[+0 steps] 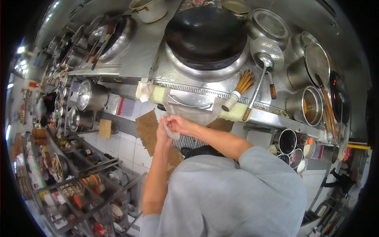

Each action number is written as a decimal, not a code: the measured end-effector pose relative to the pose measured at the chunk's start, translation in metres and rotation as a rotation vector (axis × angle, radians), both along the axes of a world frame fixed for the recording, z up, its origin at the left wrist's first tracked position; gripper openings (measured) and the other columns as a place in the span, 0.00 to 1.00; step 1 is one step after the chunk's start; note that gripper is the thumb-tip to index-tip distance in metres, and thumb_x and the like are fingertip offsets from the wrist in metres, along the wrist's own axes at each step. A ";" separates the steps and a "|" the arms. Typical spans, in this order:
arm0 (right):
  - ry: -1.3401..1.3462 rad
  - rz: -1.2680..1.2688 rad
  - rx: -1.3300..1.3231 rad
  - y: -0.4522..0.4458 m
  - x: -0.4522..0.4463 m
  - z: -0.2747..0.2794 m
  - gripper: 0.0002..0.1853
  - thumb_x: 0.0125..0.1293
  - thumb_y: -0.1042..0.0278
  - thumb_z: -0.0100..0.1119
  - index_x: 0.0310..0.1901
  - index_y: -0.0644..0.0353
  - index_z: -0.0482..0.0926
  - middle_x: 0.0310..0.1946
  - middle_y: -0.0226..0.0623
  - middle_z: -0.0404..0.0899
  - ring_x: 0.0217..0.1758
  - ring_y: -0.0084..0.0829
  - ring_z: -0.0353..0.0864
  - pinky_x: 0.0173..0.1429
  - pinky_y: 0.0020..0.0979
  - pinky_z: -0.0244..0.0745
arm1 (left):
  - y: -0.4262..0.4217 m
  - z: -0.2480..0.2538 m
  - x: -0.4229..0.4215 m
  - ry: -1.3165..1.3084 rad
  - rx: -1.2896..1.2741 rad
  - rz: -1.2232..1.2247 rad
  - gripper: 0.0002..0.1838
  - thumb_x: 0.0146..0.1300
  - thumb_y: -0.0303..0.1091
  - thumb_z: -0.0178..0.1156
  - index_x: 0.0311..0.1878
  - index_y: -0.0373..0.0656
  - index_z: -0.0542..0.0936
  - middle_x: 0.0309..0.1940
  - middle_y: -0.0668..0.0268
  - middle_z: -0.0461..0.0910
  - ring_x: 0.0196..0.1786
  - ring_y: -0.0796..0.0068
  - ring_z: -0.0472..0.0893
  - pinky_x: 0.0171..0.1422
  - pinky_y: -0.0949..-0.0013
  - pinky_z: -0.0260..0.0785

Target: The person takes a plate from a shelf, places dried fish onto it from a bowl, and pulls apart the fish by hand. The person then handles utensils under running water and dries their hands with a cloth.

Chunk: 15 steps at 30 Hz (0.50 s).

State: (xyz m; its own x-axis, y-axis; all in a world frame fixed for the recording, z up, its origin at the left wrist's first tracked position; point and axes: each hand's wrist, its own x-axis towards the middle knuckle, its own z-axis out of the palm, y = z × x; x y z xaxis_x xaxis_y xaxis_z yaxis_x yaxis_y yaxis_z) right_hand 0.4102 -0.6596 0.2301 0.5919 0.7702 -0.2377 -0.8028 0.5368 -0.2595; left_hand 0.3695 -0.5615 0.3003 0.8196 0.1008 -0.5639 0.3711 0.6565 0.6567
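My left hand (162,132) and my right hand (178,125) meet in front of the stove's edge, at waist height. A small pale greyish cloth (172,135) is bunched between them, with the fingers of both hands closed on it. Part of the cloth is hidden by the palms and fingers. Just beyond the hands, a grey-brown rag (193,117) hangs over the stove front, below a curved metal handle (189,103). A large black wok (206,35) sits on its steel ring behind that.
Right of the wok lie a bamboo brush (239,90), a long-handled ladle (257,89) and a perforated skimmer (272,49). Steel pots (306,106) stand at far right. Racks of ingredient containers (89,189) fill the left. Cardboard (147,128) covers floor tiles. Another person (343,183) is at far right.
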 end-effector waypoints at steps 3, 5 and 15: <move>-0.054 0.066 0.026 -0.018 -0.027 0.024 0.21 0.66 0.57 0.54 0.57 0.59 0.70 0.51 0.37 0.77 0.54 0.31 0.76 0.57 0.39 0.72 | 0.028 -0.017 -0.002 0.132 0.214 -0.057 0.14 0.75 0.43 0.44 0.47 0.45 0.73 0.35 0.65 0.78 0.37 0.70 0.80 0.41 0.67 0.77; -0.066 0.124 0.016 -0.041 -0.041 0.030 0.26 0.66 0.55 0.55 0.62 0.57 0.66 0.54 0.39 0.75 0.56 0.34 0.75 0.60 0.43 0.71 | 0.041 -0.031 0.003 0.106 0.194 0.086 0.16 0.74 0.45 0.44 0.51 0.43 0.71 0.38 0.60 0.78 0.38 0.66 0.81 0.39 0.61 0.78; -0.082 -0.088 -0.300 -0.014 -0.013 -0.023 0.14 0.72 0.67 0.42 0.51 0.63 0.75 0.46 0.40 0.79 0.47 0.35 0.81 0.54 0.38 0.77 | -0.003 0.046 -0.055 -0.507 1.649 -0.545 0.03 0.54 0.22 0.60 0.33 0.35 0.79 0.34 0.49 0.79 0.35 0.47 0.80 0.36 0.56 0.70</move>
